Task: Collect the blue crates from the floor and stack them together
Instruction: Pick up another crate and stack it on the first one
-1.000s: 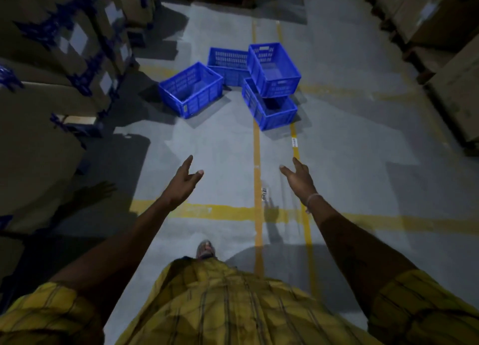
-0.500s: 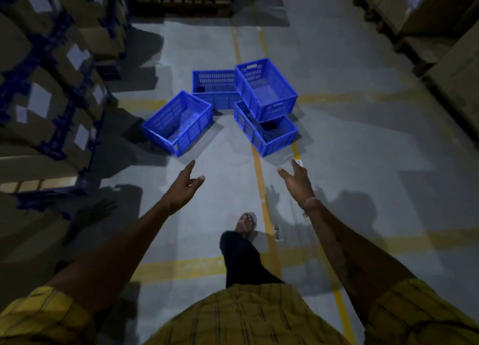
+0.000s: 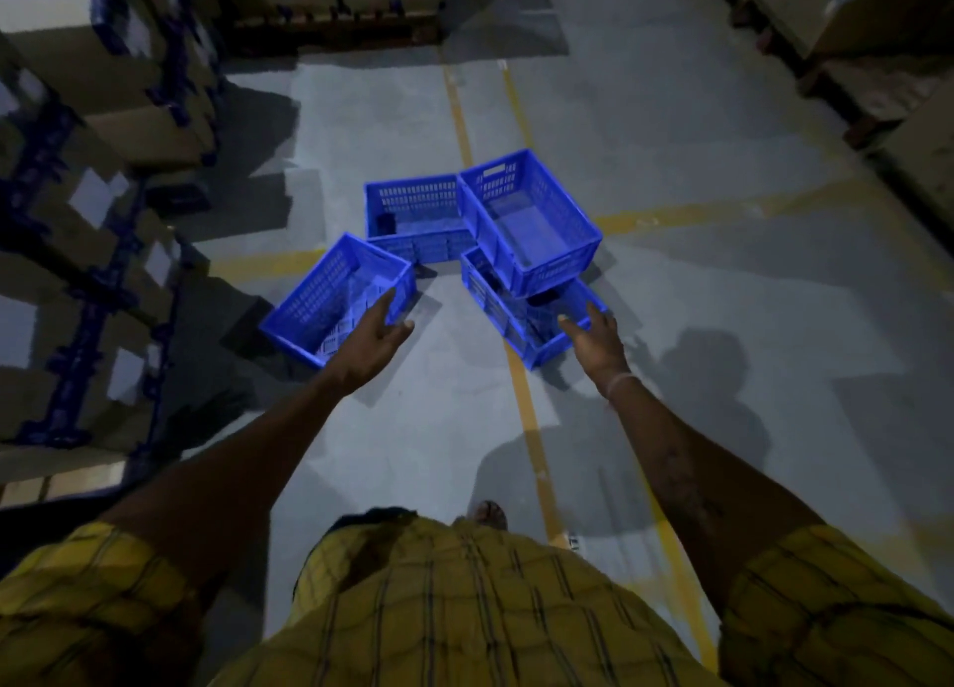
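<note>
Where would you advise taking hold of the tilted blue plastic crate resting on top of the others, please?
Probably by the two short end walls of the tilted blue plastic crate, one hand on each from above; the far end shows a handle slot. It lies askew on the lower blue crate, so lift straight up.

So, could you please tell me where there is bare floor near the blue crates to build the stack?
Bare concrete floor lies right of the two overlapping crates, and more in front, between the left hand and right hand. It is crowded left of the angled crate, by the stacked cartons, and behind, by the rear crate.
</note>
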